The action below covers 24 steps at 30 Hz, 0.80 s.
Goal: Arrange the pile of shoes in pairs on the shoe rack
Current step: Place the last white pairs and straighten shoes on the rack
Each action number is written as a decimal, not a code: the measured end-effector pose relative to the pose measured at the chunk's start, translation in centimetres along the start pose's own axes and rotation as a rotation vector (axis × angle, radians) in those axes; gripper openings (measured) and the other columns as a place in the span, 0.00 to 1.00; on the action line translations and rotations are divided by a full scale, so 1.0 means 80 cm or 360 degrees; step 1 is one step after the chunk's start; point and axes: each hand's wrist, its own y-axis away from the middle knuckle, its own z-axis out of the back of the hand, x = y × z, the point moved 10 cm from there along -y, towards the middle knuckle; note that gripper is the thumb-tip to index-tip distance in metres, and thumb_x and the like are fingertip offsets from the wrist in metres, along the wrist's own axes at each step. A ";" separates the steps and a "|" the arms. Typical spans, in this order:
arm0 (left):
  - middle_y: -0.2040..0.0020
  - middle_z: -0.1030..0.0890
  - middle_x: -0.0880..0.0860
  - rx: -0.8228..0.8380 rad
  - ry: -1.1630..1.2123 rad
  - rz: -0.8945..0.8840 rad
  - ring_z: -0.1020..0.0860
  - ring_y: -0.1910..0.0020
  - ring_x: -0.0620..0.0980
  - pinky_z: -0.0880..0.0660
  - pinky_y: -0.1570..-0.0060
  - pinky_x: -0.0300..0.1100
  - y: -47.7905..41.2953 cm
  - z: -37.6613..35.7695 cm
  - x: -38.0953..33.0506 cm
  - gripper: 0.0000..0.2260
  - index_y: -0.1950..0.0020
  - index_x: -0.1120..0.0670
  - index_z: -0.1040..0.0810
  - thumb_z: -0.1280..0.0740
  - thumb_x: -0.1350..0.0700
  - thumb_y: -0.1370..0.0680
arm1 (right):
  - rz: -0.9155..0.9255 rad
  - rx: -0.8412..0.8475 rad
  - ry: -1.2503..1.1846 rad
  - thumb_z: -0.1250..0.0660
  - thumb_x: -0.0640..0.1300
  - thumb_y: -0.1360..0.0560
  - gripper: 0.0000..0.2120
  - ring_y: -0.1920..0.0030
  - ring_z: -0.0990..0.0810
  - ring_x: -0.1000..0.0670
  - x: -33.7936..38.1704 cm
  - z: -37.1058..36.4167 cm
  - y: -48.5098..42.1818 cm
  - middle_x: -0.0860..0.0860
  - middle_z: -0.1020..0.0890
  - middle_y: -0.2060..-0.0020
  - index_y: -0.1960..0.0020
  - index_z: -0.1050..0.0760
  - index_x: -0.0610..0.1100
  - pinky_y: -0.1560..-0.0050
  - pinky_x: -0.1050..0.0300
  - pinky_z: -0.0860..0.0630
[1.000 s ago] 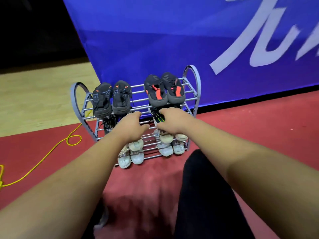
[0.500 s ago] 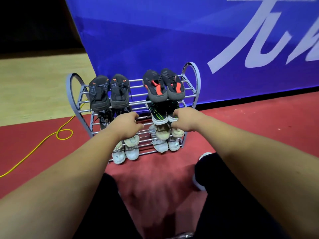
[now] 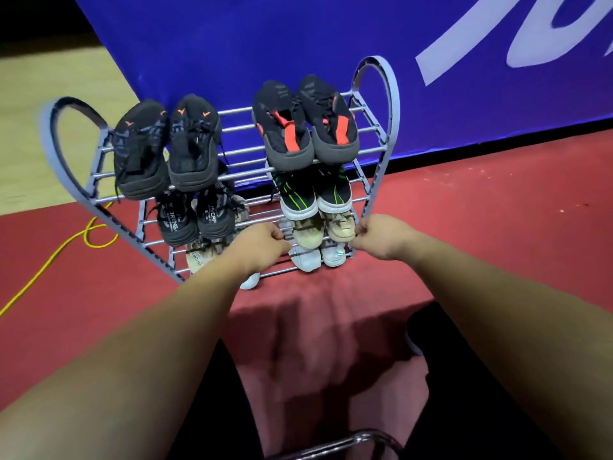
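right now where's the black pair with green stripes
In the head view, the green-striped pair sits on the shoe rack's second tier, right side, under the black-and-red pair and above the beige pair.

We've got both bare arms stretched straight out ahead and angled in toward each other. Our left hand (image 3: pixel 260 243) is curled into a loose fist, knuckles up, fingers tucked under. Our right hand (image 3: pixel 381 237) sits level with it, also curled, thumb and fingertips pinched together. The 2 hands are near each other, not touching.
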 end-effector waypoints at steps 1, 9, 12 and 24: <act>0.63 0.25 0.54 0.0009 0.0020 0.0019 0.29 0.63 0.51 0.28 0.58 0.48 -0.009 -0.008 0.001 0.08 0.56 0.55 0.22 0.29 0.51 0.24 | -0.0014 0.0014 -0.0023 0.32 0.51 0.23 0.14 0.51 0.20 0.40 -0.008 -0.004 -0.007 0.42 0.16 0.55 0.51 0.19 0.38 0.47 0.48 0.21; 0.67 0.24 0.49 0.0042 0.0256 0.0167 0.28 0.67 0.51 0.30 0.61 0.44 -0.064 -0.059 0.012 0.10 0.56 0.58 0.21 0.28 0.51 0.25 | -0.0073 0.0013 -0.0165 0.30 0.47 0.25 0.14 0.51 0.19 0.39 -0.043 -0.011 -0.041 0.38 0.16 0.54 0.52 0.21 0.34 0.49 0.47 0.20; 0.68 0.26 0.50 0.0054 0.0371 0.0185 0.29 0.67 0.50 0.29 0.61 0.46 -0.079 -0.070 0.013 0.10 0.57 0.58 0.23 0.28 0.52 0.27 | -0.0105 -0.0001 -0.0257 0.30 0.48 0.25 0.12 0.51 0.18 0.41 -0.051 -0.011 -0.050 0.42 0.15 0.54 0.51 0.20 0.38 0.50 0.50 0.21; 0.56 0.22 0.53 0.0169 0.1121 0.0815 0.22 0.59 0.51 0.21 0.58 0.44 -0.121 -0.150 0.078 0.05 0.53 0.54 0.20 0.28 0.54 0.23 | -0.0288 0.0046 -0.0772 0.35 0.41 0.25 0.06 0.63 0.28 0.45 -0.060 -0.063 -0.101 0.44 0.25 0.65 0.56 0.22 0.39 0.61 0.50 0.29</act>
